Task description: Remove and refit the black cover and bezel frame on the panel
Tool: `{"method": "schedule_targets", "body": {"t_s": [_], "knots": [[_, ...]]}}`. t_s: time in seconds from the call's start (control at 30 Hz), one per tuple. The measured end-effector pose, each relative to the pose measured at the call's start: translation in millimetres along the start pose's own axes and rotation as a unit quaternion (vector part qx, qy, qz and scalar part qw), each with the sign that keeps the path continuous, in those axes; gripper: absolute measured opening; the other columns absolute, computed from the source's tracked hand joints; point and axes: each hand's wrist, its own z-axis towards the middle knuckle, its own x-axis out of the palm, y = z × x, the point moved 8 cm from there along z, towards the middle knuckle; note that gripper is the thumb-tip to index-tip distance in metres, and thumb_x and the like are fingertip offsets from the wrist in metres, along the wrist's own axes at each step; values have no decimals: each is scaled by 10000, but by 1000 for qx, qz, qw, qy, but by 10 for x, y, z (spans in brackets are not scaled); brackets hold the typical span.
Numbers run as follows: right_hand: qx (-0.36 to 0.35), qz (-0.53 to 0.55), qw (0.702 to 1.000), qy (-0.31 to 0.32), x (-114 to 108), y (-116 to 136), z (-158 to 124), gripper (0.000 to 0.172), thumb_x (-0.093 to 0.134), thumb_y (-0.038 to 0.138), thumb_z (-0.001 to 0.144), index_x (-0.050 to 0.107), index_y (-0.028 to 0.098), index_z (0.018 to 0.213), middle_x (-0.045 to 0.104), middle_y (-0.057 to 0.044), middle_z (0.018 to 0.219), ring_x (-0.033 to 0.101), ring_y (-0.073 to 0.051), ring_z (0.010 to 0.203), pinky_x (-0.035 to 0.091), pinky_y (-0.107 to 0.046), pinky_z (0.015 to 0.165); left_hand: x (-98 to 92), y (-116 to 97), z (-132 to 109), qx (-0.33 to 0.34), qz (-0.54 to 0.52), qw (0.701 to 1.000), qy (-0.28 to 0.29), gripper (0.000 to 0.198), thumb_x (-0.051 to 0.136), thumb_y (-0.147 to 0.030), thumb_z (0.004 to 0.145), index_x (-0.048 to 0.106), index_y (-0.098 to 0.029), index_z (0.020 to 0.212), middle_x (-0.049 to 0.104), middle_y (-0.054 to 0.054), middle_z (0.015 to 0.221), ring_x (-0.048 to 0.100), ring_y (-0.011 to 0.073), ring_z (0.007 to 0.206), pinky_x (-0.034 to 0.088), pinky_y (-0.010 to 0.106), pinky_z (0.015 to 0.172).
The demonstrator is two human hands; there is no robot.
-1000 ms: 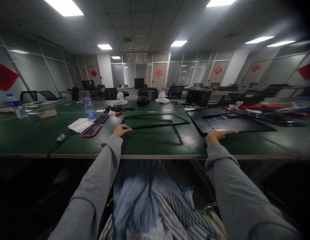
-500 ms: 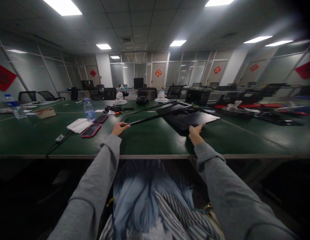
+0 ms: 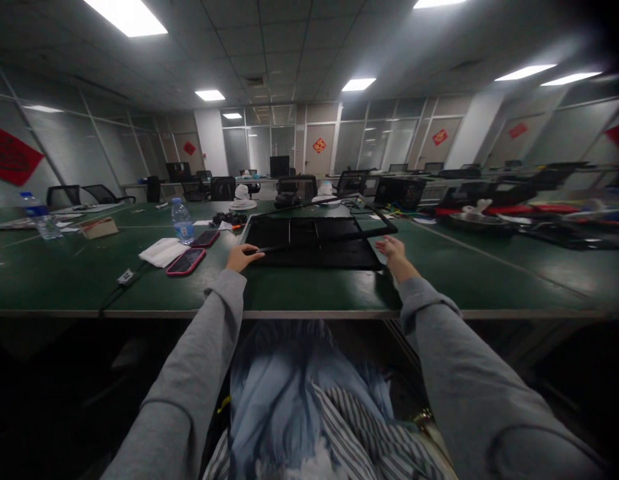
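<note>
A thin black rectangular frame [image 3: 389,225] slants across the view, its near left end pinched in my left hand [image 3: 243,257]. Under it a flat black panel [image 3: 334,257] lies on the green table, with recessed sections and two thin light lines near its middle. To the right of the panel is my right hand [image 3: 393,257], fingers stretched out and apart, holding nothing. Whether its fingertips touch the panel's edge or the frame, I cannot tell.
Left of the panel are a pink-rimmed phone [image 3: 186,262], a second phone [image 3: 206,239], white tissues [image 3: 163,251] and a water bottle [image 3: 182,223]. A small white fan [image 3: 243,199] stands farther back. A black box [image 3: 399,193] and cluttered tools sit rightward. The table's front edge [image 3: 314,313] runs below my wrists.
The black panel has swung and shifted left, now lying squarely beneath the frame. My right hand has let go of it and opened. My left hand still grips the frame.
</note>
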Motion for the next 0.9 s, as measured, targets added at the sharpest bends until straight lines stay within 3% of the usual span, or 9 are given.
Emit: {"method": "schedule_targets", "body": {"t_s": [0.07, 0.17, 0.3, 0.4, 0.5, 0.67, 0.8, 0.9], "knots": [[34, 51, 998, -5, -15, 44, 42, 272, 421, 358, 984, 575, 216, 1157, 668, -33, 762, 624, -136, 639, 541, -237, 570, 6, -15, -14, 4, 27, 1000, 5, 417, 832, -562, 636, 787, -234, 890, 765, 69, 965, 678, 259, 992, 489, 389, 943], [65, 43, 993, 89, 53, 67, 92, 317, 414, 459, 995, 565, 190, 1072, 691, -85, 833, 659, -171, 713, 560, -271, 583, 23, -6, -32, 2, 77, 997, 9, 392, 851, -545, 622, 792, -263, 888, 758, 52, 972, 662, 264, 1023, 469, 407, 979], [-7, -154, 980, 129, 124, 11, 93, 237, 673, 222, 825, 629, 138, 1042, 686, -71, 818, 644, -162, 719, 561, -266, 672, 33, 17, -48, -12, 128, 992, 9, 400, 837, -564, 645, 795, -280, 924, 744, 58, 1007, 635, 278, 1066, 446, 421, 1004], [-148, -274, 946, 92, 230, 45, 20, 419, 608, 100, 762, 656, 121, 1178, 714, -106, 1036, 659, -218, 994, 533, -355, 921, 30, -6, -66, -22, 149, 989, 7, 393, 823, -572, 667, 793, -287, 936, 734, 70, 1046, 605, 295, 1116, 431, 429, 1013], [-242, -355, 903, 25, 261, 75, -65, 569, 524, 99, 776, 598, 96, 1340, 645, -142, 1292, 564, -258, 1243, 412, -427, 1099, 59, -54, -90, -22, 162, 986, 16, 381, 816, -570, 680, 788, -288, 934, 733, 72, 1062, 586, 305, 1136, 410, 447, 1029], [-264, -434, 861, 1, 247, 30, -101, 601, 460, 137, 857, 502, 43, 1448, 538, -173, 1437, 493, -245, 1337, 341, -384, 1151, 154, -75, -125, -17, 169, 985, 45, 341, 808, -544, 703, 785, -291, 930, 733, 63, 1084, 570, 309, 1161, 412, 432, 1014], [-234, -463, 855, 11, 219, -54, -79, 578, 479, 132, 868, 521, 57, 1439, 553, -181, 1418, 534, -258, 1298, 370, -400, 1126, 215, -70, -151, -12, 172, 982, 76, 342, 793, -551, 721, 784, -291, 943, 726, 58, 1118, 565, 314, 1175, 406, 443, 1022], [-218, -473, 854, 9, 183, -96, -66, 554, 506, 146, 870, 549, 66, 1416, 581, -181, 1386, 563, -257, 1262, 389, -395, 1107, 182, -53, -140, -19, 179, 983, 47, 370, 724, -577, 786, 772, -291, 1015, 672, 71, 1261, 494, 321, 1282, 360, 472, 1078]]}}
